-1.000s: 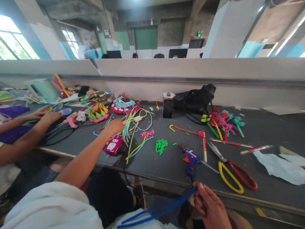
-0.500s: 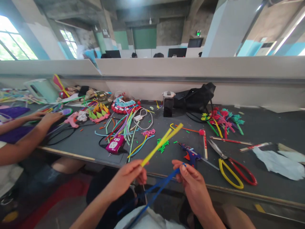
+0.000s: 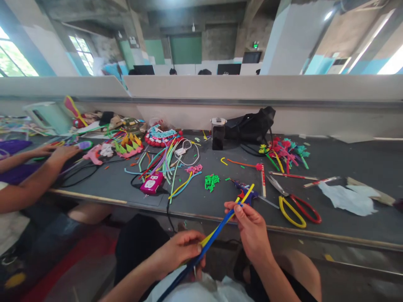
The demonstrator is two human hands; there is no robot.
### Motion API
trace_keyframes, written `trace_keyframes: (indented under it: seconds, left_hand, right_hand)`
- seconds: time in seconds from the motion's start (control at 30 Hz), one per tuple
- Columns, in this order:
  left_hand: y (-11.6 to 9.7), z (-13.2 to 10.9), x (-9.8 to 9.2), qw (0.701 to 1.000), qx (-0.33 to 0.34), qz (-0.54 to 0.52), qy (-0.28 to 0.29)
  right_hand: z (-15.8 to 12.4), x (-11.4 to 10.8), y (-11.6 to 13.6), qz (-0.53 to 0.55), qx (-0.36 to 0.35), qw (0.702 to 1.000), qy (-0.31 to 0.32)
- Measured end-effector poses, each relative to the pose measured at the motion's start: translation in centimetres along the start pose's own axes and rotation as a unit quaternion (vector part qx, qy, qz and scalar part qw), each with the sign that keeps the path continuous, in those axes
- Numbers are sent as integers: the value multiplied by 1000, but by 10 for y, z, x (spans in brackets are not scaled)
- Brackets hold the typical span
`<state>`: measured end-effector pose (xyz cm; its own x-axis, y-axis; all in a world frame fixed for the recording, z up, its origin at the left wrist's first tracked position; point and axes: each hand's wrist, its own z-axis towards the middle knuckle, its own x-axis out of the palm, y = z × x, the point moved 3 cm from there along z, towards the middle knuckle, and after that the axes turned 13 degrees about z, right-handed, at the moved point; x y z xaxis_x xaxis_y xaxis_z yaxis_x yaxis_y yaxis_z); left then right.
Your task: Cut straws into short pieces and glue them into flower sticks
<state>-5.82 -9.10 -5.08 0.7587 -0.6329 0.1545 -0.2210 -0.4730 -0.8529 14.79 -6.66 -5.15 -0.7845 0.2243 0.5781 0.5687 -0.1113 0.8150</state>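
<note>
Hands, two, bare, held low at the near edge of the desk [image 3: 107, 184], over the lap; both forearms enter from below. Right hand [image 3: 252, 224]: raised, set farther forward, thumb and fingertips pinched on the strips near their upper ends. Left hand [image 3: 181, 251]: lower and nearer the body, palm turned inward, fingers curled and gripping the same bundle farther down.

Yellow strips [image 3: 249, 193] and blue strips [image 3: 214, 237]: laid together between the hands, off the desk surface. Long axis slants from the lap, lower left, to the upper right; the yellow tips point away from the person, out past the right fingertips, while the blue tops end at the pinch. Blue lies over much of the yellow. Slender, nearly straight, matte; number uncertain.

Glue gun [image 3: 238, 185]: blue with orange trigger, partly hidden behind the yellow tips. Scissors [image 3: 285, 193]: metal blades, one yellow and one red loop handle, right of the right hand. Green pieces [image 3: 211, 183]: short, stubby, heaped. Box [image 3: 152, 183]: magenta, glossy, blocky, beside loose multicoloured strips [image 3: 173, 157].
</note>
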Motion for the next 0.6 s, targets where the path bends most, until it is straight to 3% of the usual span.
trace_keyframes:
  seconds: [0.17, 0.3, 0.6]
  left_hand:
    - [-17, 7, 16, 998, 36, -39, 27]
    - [-11, 7, 26, 998, 35, -37, 21]
    - [11, -34, 62, 997, 76, 25, -25]
  right_hand:
    - [-35, 16, -23, -66, 14, 997, 35]
    - [-60, 17, -37, -48, 28, 998, 36]
    - [-118, 6, -20, -37, -13, 998, 56]
